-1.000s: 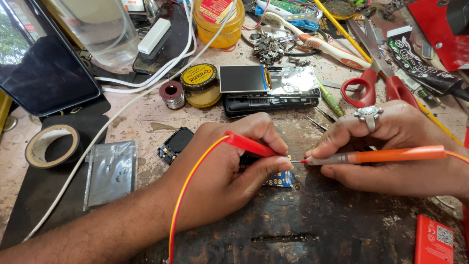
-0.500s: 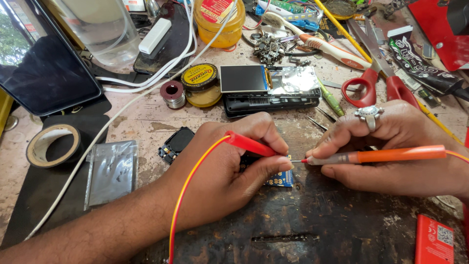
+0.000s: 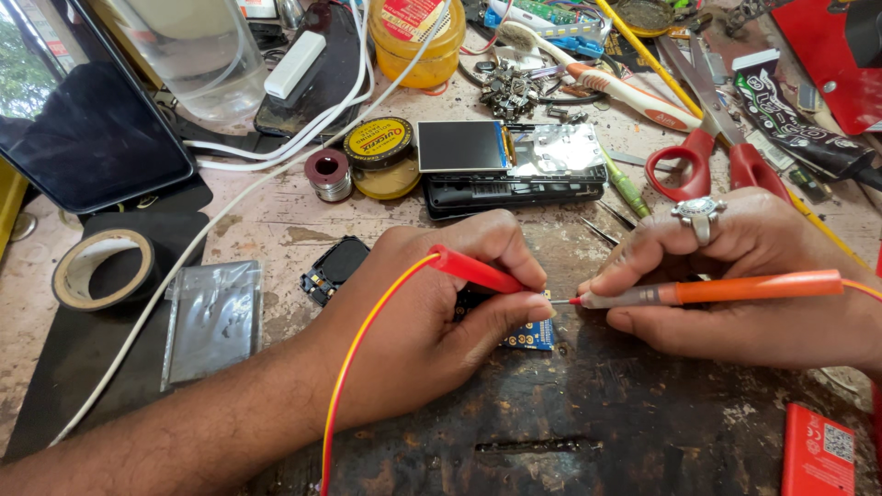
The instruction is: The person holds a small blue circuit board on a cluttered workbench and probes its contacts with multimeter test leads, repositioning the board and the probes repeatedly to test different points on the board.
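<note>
A: How are the hands posed?
B: The left hand (image 3: pixel 432 321) is curled knuckles-up over the blue board (image 3: pixel 531 335), a red probe (image 3: pixel 473 271) pinched between thumb and fingers. The right hand (image 3: pixel 744 285), ringed, is closed around an orange probe (image 3: pixel 726 292) held level, its tip met at the board's edge.
A: Materials?
B: The board is seen as small and flat, on a worn, dark, scuffed bench (image 3: pixel 588 432). Behind the board, a round tin (image 3: pixel 378 142) is set closed; its contents cannot be told.
</note>
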